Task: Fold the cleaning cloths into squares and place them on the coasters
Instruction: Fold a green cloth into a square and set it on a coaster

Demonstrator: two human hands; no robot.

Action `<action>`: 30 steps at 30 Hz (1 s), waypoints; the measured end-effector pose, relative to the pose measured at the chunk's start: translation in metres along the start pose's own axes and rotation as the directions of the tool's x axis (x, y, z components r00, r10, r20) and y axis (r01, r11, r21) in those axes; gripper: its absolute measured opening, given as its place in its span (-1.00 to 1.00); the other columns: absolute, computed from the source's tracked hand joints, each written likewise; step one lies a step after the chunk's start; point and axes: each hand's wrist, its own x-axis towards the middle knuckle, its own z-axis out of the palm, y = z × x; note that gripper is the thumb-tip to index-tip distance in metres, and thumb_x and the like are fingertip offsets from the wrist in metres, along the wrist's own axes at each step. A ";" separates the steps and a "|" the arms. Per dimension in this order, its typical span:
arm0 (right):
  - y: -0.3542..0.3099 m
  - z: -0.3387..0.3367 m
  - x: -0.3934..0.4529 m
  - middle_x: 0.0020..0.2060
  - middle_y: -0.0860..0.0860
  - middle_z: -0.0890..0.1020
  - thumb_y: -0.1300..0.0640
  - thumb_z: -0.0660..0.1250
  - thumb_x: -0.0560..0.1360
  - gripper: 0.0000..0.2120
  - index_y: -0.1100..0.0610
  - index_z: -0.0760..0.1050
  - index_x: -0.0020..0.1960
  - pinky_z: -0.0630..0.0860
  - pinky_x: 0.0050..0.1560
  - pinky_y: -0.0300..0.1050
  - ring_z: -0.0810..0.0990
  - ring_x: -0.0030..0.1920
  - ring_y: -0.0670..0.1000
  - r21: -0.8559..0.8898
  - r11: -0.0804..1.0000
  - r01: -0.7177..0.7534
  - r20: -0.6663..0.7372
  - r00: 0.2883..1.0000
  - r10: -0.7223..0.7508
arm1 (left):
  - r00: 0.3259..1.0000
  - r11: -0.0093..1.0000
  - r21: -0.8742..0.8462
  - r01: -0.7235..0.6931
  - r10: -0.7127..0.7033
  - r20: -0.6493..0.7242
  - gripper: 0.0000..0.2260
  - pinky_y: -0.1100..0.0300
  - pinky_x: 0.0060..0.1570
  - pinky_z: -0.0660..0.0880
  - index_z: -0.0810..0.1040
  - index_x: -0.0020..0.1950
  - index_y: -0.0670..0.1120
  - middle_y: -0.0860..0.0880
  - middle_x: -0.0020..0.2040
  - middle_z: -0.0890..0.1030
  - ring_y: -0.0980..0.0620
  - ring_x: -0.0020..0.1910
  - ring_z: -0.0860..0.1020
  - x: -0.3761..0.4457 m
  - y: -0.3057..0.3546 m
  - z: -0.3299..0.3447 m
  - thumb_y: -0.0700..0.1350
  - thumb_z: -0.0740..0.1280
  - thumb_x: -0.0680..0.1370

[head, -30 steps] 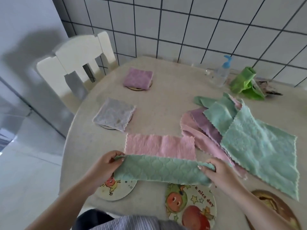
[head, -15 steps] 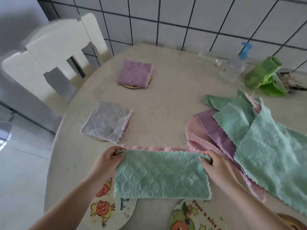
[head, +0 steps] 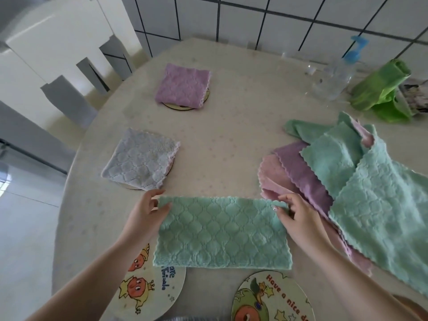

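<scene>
A green cloth (head: 220, 232) lies folded in half as a wide rectangle on the table in front of me. My left hand (head: 146, 216) pinches its far left corner and my right hand (head: 298, 216) pinches its far right corner. Its near edge overlaps a cartoon coaster (head: 148, 295) at the front left; a second cartoon coaster (head: 273, 300) sits bare at the front middle. Further left, a folded grey cloth (head: 141, 158) and a folded purple cloth (head: 183, 85) each rest on a coaster. A pile of unfolded green, purple and pink cloths (head: 361, 181) lies to the right.
The round beige table (head: 231, 140) has a white chair (head: 53, 54) at its far left and a tiled wall behind. A clear spray bottle (head: 333, 77) and a green bag (head: 382, 89) stand at the back right. A brown coaster edge (head: 414, 306) shows at the bottom right.
Both hands carried the near edge of the cloth away from me over its pink side, folding it in half. The pink side is now covered and the fold lies flat.
</scene>
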 end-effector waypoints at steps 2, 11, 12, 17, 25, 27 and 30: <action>0.002 -0.001 -0.008 -0.14 -0.18 0.50 0.02 0.34 0.47 -0.67 -0.06 0.38 0.20 0.52 -0.25 -0.21 0.57 -0.19 -0.09 0.068 0.998 -0.004 0.015 1.000 0.003 | 0.999 0.999 -0.036 -0.018 0.019 0.028 -0.57 0.14 -0.10 0.53 0.32 0.33 0.08 0.05 0.18 0.47 0.05 0.05 0.55 -0.009 -0.001 -0.001 -0.05 0.35 0.49; 0.021 0.007 -0.071 -0.11 -0.21 0.50 0.08 0.40 0.41 -0.32 -0.10 0.14 0.42 0.58 -0.27 -0.17 0.55 -0.33 -0.12 0.083 0.997 -0.008 0.030 1.000 0.005 | 0.996 0.997 0.037 -0.071 0.068 0.059 -0.56 0.27 -0.15 0.50 0.36 0.30 0.05 0.06 0.17 0.46 0.14 0.01 0.54 -0.059 -0.033 -0.015 -0.19 0.37 0.46; 0.025 0.010 -0.080 -0.15 -0.17 0.53 0.07 0.40 0.40 -0.34 -0.06 0.18 0.41 0.57 -0.23 -0.19 0.56 -0.29 -0.15 0.095 0.995 -0.033 0.029 0.999 0.031 | 0.995 0.996 0.053 -0.077 0.074 0.068 -0.58 0.22 -0.11 0.52 0.38 0.24 0.11 0.06 0.13 0.50 0.13 -0.01 0.55 -0.064 -0.038 -0.016 -0.19 0.38 0.46; 0.027 0.022 -0.110 -0.20 -0.10 0.56 0.14 0.40 0.40 -0.43 0.02 0.29 0.36 0.53 -0.23 -0.34 0.56 -0.22 -0.22 0.185 0.977 -0.103 0.028 0.995 0.099 | 0.990 0.981 0.147 -0.129 0.119 0.077 -0.62 0.22 -0.12 0.50 0.39 0.21 0.07 0.05 -0.08 0.57 0.12 -0.09 0.57 -0.074 -0.052 -0.008 -0.17 0.39 0.46; 0.018 0.020 -0.104 -0.05 -0.09 0.59 0.24 0.28 0.50 -0.72 0.01 0.45 0.17 0.31 -0.57 -0.40 0.46 -0.52 -0.30 0.137 0.987 -0.090 -0.005 0.996 0.091 | 0.974 0.936 0.272 -0.224 0.219 0.049 -0.75 0.40 -0.30 0.38 0.52 0.13 0.05 -0.03 0.12 0.58 0.18 -0.14 0.53 -0.068 -0.051 -0.006 -0.20 0.34 0.50; 0.022 0.017 -0.105 0.02 -0.07 0.58 0.23 0.26 0.51 -0.74 -0.02 0.46 0.16 0.29 -0.59 -0.38 0.45 -0.53 -0.29 0.096 0.992 -0.078 -0.011 0.997 0.080 | 0.969 0.929 0.277 -0.247 0.242 0.052 -0.76 0.38 -0.20 0.38 0.54 0.08 0.07 -0.05 0.13 0.58 0.12 -0.08 0.53 -0.067 -0.054 -0.008 -0.23 0.35 0.50; 0.027 0.014 -0.109 0.04 -0.05 0.59 0.20 0.26 0.52 -0.74 -0.04 0.47 0.16 0.27 -0.60 -0.39 0.45 -0.55 -0.24 0.066 0.995 -0.079 -0.009 0.997 0.079 | 0.966 0.924 0.283 -0.259 0.253 0.060 -0.75 0.35 -0.15 0.39 0.53 0.04 0.10 -0.05 0.11 0.60 0.10 -0.05 0.53 -0.068 -0.060 -0.010 -0.25 0.35 0.49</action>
